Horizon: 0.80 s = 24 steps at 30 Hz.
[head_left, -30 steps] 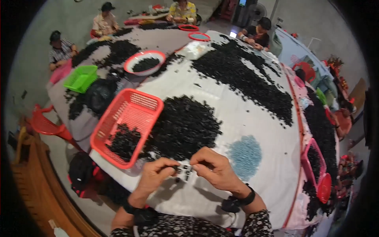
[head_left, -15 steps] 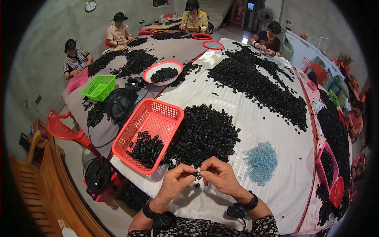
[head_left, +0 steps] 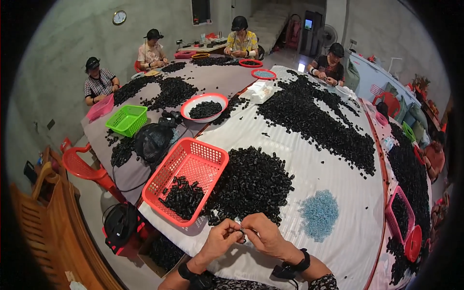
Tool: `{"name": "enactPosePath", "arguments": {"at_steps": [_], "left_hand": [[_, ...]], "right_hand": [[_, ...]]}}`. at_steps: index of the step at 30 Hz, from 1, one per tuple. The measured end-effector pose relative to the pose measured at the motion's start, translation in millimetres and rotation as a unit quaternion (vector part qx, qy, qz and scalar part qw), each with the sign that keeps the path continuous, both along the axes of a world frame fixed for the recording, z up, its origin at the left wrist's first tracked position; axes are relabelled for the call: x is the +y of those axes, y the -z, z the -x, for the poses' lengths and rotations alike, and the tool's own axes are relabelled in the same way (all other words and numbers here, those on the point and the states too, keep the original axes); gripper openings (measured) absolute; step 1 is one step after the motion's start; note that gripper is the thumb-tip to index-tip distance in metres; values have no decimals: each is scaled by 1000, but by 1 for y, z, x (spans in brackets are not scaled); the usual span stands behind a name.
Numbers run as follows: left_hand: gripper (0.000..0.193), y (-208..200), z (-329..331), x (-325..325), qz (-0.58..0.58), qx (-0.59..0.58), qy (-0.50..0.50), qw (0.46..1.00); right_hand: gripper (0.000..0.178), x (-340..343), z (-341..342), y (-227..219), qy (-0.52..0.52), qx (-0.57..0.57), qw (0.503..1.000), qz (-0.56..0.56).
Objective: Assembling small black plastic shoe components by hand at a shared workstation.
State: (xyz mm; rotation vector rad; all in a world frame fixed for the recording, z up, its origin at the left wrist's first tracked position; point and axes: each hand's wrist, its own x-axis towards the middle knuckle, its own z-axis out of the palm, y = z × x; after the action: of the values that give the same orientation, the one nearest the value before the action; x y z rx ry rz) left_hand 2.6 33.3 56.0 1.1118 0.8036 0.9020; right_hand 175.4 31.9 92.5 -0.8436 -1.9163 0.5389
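Above the near edge of the white cloth (head_left: 333, 179), my two hands meet with fingertips touching. My left hand (head_left: 221, 241) pinches a small black cylindrical piece (head_left: 240, 234). Bent over the same spot, my right hand (head_left: 265, 235) has its thumb and fingers pressed together; whatever lies in them is hidden. Just beyond the hands spreads a heap of small black pieces (head_left: 253, 181). To its right is a small mound of light blue, clear-looking bits (head_left: 319, 215). A red slotted basket (head_left: 195, 162) at the left holds more black pieces.
A dark mesh cap (head_left: 152, 141), a green basket (head_left: 126, 121) and a red-rimmed white bowl (head_left: 204, 108) stand farther left. More black pieces cover the far table. Several people sit around it. At the right are a pink basket (head_left: 400, 215) and a red bowl (head_left: 413, 243).
The view has tilted up, so the table sits lower in the picture. My hands have drawn closer together, and my right hand has turned over the pinched piece.
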Motion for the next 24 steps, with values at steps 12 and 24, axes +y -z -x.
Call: {"name": "enactPosePath", "arguments": {"at_steps": [12,24], "left_hand": [[17,14,5,-3,39,-70,-56,995],[22,6,17,-10,-6,44,14,999]], "right_hand": [[8,-13,6,20,17,46,991,126],[10,-10,-2,6,-16,31,990,139]]}}
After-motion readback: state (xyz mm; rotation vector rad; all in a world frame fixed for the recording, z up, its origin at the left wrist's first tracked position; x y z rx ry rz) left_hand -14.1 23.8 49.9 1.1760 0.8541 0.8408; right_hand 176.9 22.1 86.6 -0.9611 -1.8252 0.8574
